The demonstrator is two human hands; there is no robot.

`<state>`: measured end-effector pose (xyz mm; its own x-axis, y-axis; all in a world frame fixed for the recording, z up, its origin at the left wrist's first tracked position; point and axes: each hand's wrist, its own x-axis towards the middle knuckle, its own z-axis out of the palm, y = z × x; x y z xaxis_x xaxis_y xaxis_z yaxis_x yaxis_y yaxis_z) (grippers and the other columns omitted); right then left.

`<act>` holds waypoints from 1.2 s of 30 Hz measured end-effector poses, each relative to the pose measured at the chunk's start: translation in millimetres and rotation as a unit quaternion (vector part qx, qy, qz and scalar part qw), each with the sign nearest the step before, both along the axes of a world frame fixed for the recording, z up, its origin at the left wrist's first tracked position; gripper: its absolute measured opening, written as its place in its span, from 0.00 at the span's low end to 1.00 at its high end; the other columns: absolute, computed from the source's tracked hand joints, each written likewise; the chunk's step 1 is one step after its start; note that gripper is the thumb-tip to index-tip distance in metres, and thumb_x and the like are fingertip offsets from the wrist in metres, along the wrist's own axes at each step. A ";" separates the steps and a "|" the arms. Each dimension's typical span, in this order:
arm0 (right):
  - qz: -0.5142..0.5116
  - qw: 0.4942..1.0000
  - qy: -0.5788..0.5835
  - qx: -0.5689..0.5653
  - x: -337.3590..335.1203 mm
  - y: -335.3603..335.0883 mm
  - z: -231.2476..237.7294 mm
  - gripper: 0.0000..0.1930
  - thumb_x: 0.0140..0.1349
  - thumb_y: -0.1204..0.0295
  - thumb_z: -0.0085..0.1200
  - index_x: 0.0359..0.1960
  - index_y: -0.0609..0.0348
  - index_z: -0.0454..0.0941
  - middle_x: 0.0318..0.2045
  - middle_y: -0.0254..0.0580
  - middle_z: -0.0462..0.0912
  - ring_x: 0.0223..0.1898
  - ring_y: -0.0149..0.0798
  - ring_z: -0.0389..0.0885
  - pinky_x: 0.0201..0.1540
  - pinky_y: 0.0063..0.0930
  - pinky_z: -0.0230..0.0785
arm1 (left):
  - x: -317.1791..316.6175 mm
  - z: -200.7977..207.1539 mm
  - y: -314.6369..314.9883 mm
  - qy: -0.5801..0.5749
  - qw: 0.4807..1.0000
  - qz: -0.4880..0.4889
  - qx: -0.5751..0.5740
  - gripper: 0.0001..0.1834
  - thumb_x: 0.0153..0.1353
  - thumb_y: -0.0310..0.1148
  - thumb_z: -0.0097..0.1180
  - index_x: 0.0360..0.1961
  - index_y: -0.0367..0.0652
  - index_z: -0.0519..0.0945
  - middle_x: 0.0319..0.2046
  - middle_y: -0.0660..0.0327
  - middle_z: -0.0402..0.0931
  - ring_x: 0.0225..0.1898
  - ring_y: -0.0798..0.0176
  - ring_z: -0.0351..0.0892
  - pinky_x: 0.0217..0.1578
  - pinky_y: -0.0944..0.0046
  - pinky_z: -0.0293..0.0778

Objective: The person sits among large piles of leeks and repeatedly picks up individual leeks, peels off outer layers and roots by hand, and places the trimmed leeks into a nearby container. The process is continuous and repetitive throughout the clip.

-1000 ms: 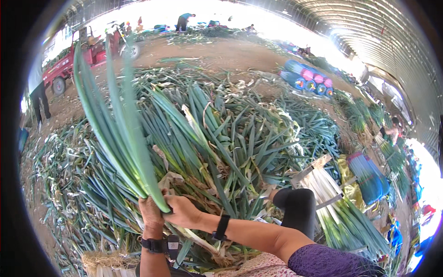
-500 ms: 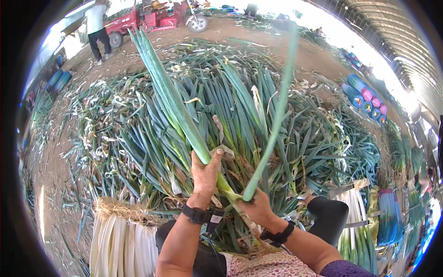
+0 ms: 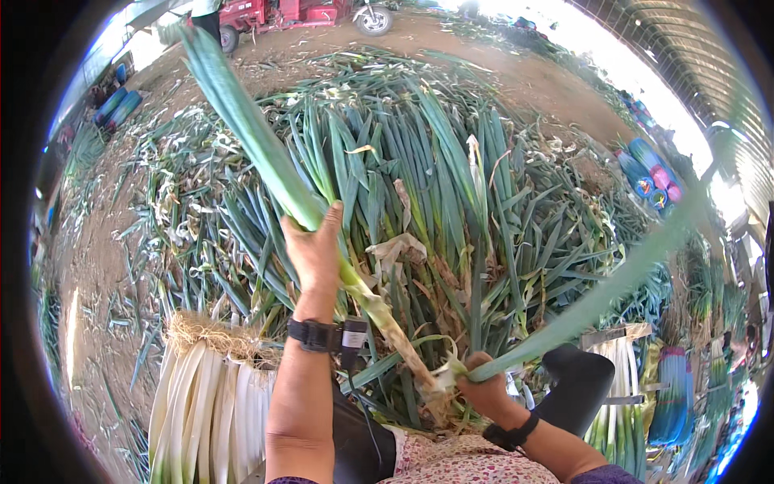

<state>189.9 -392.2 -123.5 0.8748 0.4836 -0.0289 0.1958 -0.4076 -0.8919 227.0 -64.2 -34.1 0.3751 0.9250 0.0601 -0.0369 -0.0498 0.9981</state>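
Observation:
My left hand [image 3: 313, 250] is closed around the green part of a large green onion [image 3: 270, 165], which slants from far left down toward my lap. Its lower stalk, brownish and dirty, ends in roots [image 3: 439, 407] near my front. My right hand [image 3: 486, 389] grips one long green leaf [image 3: 588, 315], which bends off to the far right and is smeared by motion. The base of that leaf still joins the stalk close to the roots. Before me lies a large heap of unpeeled green onions [image 3: 403, 177].
Peeled white green onions [image 3: 201, 411] stand stacked at lower left, roots up. Another white bunch [image 3: 617, 363] rests in a rack at right, beside blue bundles [image 3: 673, 387]. A red cargo tricycle [image 3: 282, 16] and a standing person [image 3: 206, 20] are at the back.
My right hand has pulled the leaf down and to the right, peeling it along the stalk toward the roots. My left hand has moved left and up with the green onion.

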 end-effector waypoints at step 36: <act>0.225 0.933 -0.244 0.138 42.9 110.9 59.5 0.08 0.51 0.80 0.62 0.33 0.63 0.77 0.34 0.44 0.79 0.34 0.46 0.78 0.36 0.31 0.72 | -1.8 -11.9 -34.6 -0.224 0.926 -0.217 -0.211 0.11 0.62 0.33 0.58 0.37 0.44 0.68 0.20 0.66 0.69 0.17 0.70 0.69 0.17 0.70 0.69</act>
<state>232.9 -281.2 -64.0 0.4587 0.7348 0.4997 0.7016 0.0456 -0.7111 225.2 -98.8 -45.9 0.7425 0.6691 -0.0321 -0.3778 0.4578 0.8048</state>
